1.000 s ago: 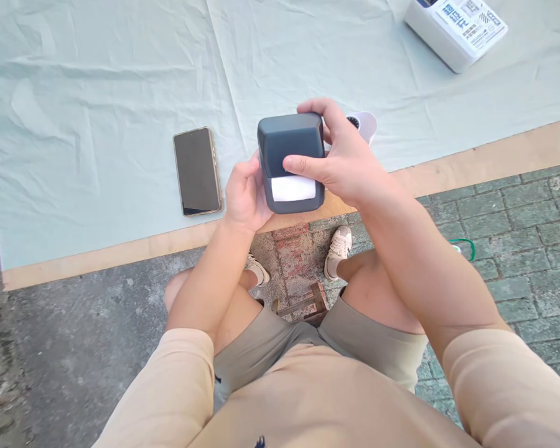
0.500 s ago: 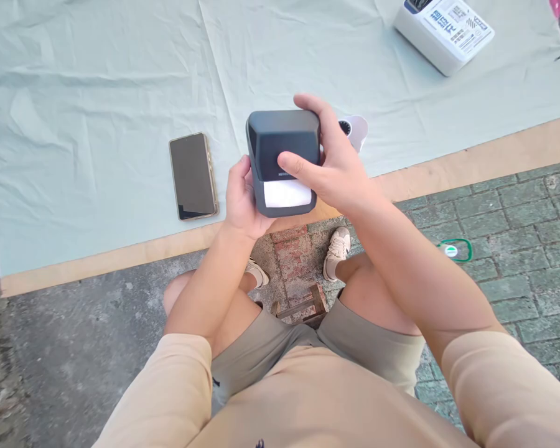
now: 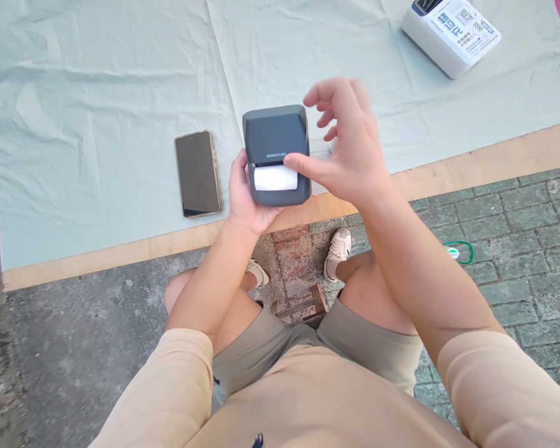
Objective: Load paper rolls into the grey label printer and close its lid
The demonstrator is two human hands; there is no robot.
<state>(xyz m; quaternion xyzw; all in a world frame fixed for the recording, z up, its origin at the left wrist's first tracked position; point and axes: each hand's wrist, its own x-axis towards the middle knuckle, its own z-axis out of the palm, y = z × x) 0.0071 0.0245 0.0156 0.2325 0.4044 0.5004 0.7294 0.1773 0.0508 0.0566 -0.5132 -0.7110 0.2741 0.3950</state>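
Note:
My left hand [image 3: 242, 199] grips a dark grey label printer [image 3: 275, 140] from below and from its left side, holding it over the near edge of the table. A white strip of paper [image 3: 275, 178] shows in the printer's front slot. My right hand [image 3: 350, 149] is beside the printer's right side with its fingers spread. Its thumb tip rests at the right end of the paper slot, and the other fingers are lifted off the printer's body.
A black phone [image 3: 197, 173] lies face up on the pale green cloth [image 3: 98, 93] left of the printer. A white box with printed labels [image 3: 450, 28] sits at the far right. The wooden table edge [image 3: 471, 168] runs below. A green ring [image 3: 458, 252] lies on the paving.
My right hand has let go of the printer's top and right side and opened its fingers; only the thumb stays at the slot. The printer has tilted flatter in my left hand.

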